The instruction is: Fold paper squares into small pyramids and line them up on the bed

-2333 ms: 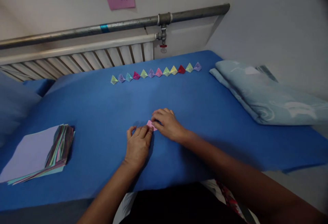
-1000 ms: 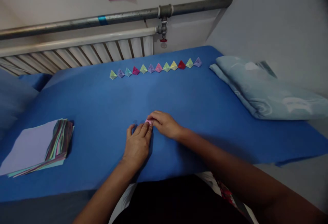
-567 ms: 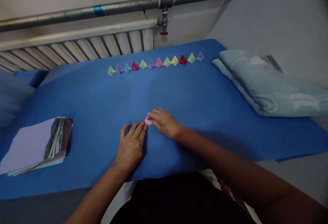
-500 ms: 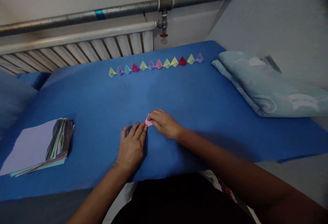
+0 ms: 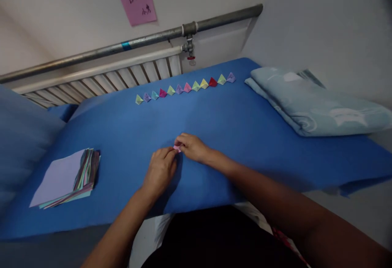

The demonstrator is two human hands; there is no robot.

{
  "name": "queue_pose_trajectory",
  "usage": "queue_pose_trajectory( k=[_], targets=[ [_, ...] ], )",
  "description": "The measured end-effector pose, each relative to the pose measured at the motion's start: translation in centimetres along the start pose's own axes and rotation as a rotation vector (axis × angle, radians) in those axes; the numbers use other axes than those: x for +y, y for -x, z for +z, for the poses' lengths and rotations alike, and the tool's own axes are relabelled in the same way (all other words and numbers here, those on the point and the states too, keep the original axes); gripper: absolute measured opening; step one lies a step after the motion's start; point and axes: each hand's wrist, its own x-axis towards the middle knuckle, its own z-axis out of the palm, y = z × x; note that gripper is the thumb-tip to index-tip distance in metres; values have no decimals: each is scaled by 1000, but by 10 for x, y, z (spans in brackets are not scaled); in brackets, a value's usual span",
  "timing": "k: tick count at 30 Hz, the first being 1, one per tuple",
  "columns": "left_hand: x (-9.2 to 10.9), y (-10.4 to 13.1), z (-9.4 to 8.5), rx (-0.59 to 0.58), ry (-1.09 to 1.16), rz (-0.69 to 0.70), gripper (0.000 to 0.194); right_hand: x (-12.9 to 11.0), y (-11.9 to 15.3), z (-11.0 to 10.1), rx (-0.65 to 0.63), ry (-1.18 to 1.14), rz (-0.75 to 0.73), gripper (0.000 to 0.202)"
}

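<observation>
A small folded piece of pink paper (image 5: 177, 148) is pinched between my two hands, low over the blue cloth in the middle of the view. My left hand (image 5: 161, 168) is closed on its left side, with the fingers bent together. On the right side, my right hand (image 5: 192, 147) grips the paper between thumb and fingertips. The fingers cover much of the paper, so its exact folds cannot be made out. Beyond the hands, a row of small folded paper pieces (image 5: 187, 87) in several colours runs across the cloth.
A stack of coloured paper sheets (image 5: 59, 175) lies at the left on the blue cloth (image 5: 214, 117). To the right is a folded pale green blanket (image 5: 312, 104). Behind the table stand a radiator (image 5: 122, 75) and a metal pipe (image 5: 153, 36) with a red-handled valve (image 5: 190, 57).
The camera view has tilted upward, showing more of the wall. My left fingers, spread flat before, have drawn together onto the pink paper, and less of the paper shows.
</observation>
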Motion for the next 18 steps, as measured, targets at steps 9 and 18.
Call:
queue_pose_trajectory(
  k=[9, 18],
  targets=[
    [-23, -48, 0, -252, 146, 94, 13, 15, -5, -27, 193, -494, 301, 13],
    [-25, -62, -6, -344, 239, 42, 12, 17, -11, -41, 282, -773, 471, 10]
  ],
)
